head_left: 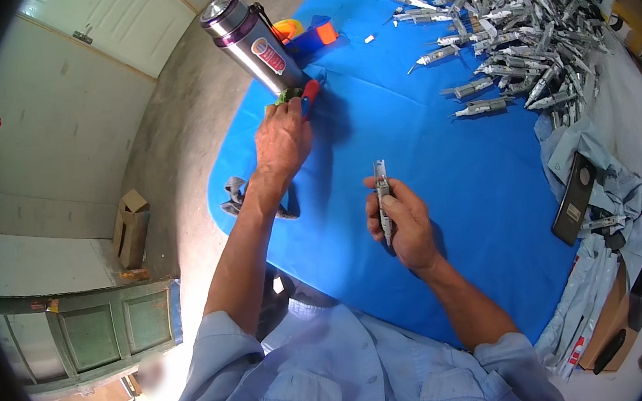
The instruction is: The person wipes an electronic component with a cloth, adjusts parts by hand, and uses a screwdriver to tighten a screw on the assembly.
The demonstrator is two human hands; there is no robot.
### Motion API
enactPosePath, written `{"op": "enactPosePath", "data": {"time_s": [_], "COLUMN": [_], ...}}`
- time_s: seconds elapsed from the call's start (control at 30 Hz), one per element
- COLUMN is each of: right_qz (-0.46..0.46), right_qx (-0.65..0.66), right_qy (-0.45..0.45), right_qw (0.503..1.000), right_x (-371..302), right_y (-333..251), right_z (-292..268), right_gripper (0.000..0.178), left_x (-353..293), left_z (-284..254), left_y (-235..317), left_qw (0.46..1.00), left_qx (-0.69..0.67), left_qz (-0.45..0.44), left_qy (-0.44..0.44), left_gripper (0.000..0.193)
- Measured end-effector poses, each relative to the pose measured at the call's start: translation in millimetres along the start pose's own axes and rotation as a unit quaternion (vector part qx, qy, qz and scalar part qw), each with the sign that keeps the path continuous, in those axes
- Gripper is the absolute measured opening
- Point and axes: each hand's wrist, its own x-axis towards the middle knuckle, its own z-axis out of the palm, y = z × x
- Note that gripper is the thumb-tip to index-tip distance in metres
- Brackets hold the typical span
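Observation:
My right hand point(405, 223) is closed round a slim grey metal part point(384, 202), held upright with the thumb pressed along it. It looks like the parts in the big pile. My left hand point(282, 143) reaches to the far left of the table, fingers curled at a small green item point(288, 95) and a tool with a red handle point(311, 92). A bit of blue shows beside the fingertips. What exactly the left fingers grip is hidden. A steel vacuum flask point(254, 45) stands just beyond that hand.
A large heap of similar grey metal parts point(513, 16) covers the far right of the blue-covered table point(339, 222). A dark phone-like slab point(574, 199) lies on plastic bags at right. Dark cloth point(236, 195) lies near my left forearm. Behind the flask sit orange and blue items point(313, 37).

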Motion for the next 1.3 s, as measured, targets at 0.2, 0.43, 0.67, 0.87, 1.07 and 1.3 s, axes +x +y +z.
{"op": "enactPosePath", "data": {"time_s": [0.2,0.43,0.67,0.87,1.07,1.3], "right_qz": [-0.049,-0.046,-0.033,-0.066,-0.070,-0.061], "right_qx": [0.017,-0.020,-0.071,-0.124,-0.136,-0.145], "right_qy": [-0.015,-0.034,-0.064,-0.093,-0.098,-0.096], "right_qw": [0.999,0.998,0.995,0.986,0.983,0.983], "right_x": [1,-2,-5,-8,-9,-11], "right_y": [4,0,-4,-1,-1,0], "right_z": [-5,1,10,11,11,12], "right_gripper": [0.034,0.032,0.030,0.035,0.032,0.031], "left_x": [-53,-163,-199,-205,-207,-207], "left_z": [-50,-121,-127,-127,-121,-124], "left_y": [43,73,66,65,63,60], "left_qw": [0.965,0.882,0.905,0.887,0.897,0.898], "left_qx": [-0.247,-0.398,-0.383,-0.430,-0.422,-0.425], "left_qz": [-0.092,-0.237,-0.181,-0.165,-0.130,-0.114], "left_qy": [-0.003,-0.090,-0.029,-0.013,-0.004,-0.010], "left_gripper": [0.035,0.038,0.042,0.044,0.040,0.040]}}
